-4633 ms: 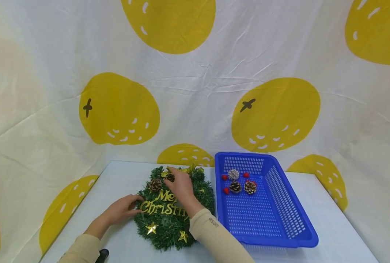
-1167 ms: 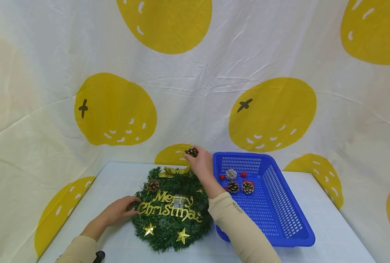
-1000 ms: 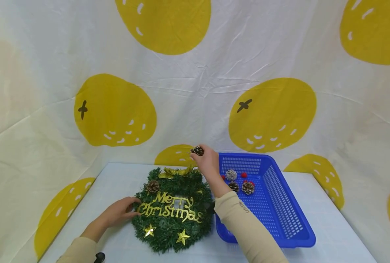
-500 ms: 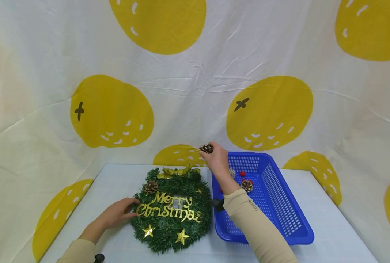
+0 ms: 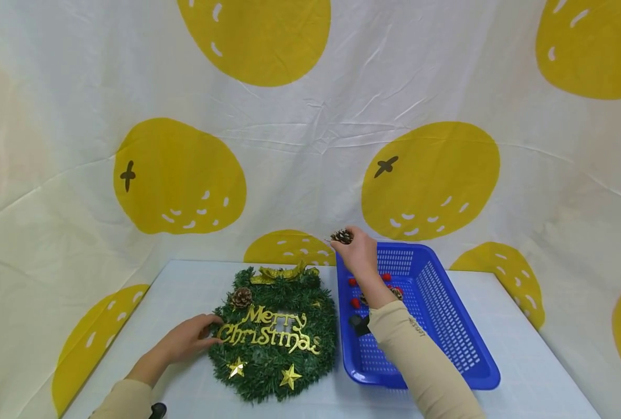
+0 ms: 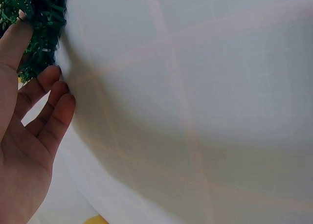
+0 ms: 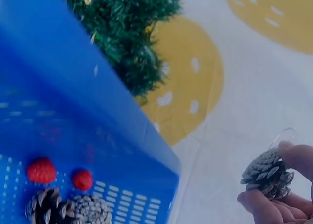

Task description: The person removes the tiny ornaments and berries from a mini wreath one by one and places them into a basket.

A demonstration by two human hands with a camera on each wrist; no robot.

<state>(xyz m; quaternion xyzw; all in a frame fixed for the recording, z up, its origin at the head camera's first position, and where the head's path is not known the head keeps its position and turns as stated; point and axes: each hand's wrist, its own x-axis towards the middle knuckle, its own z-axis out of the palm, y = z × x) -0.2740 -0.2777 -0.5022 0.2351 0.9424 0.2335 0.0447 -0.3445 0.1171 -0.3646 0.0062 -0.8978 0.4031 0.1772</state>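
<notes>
In the head view a green Christmas wreath (image 5: 263, 381) lies on the table, with gold "Merry Christmas" lettering (image 5: 273, 334), gold stars, a gold bow (image 5: 281, 273) and one brown pine cone (image 5: 242, 297). My left hand (image 5: 187, 339) holds the wreath's left edge; the left wrist view shows the thumb over the greenery and the fingers at its side. My right hand (image 5: 359, 253) pinches a white-tipped pine cone (image 5: 343, 236) in the air above the basket's far left corner. A thin wire loop (image 7: 284, 133) sticks up from that cone in the right wrist view.
A blue plastic basket (image 5: 485, 381) stands right of the wreath. Inside it are several red berry-like pieces (image 7: 41, 170), a dark pine cone (image 7: 46, 207) and a whitish one (image 7: 90, 209). A white cloth with yellow fruit prints (image 5: 310, 186) hangs behind the table.
Earlier my right hand was at the wreath's top; it has lifted the pine cone away and moved right over the basket's corner. My left hand has stayed at the wreath's edge.
</notes>
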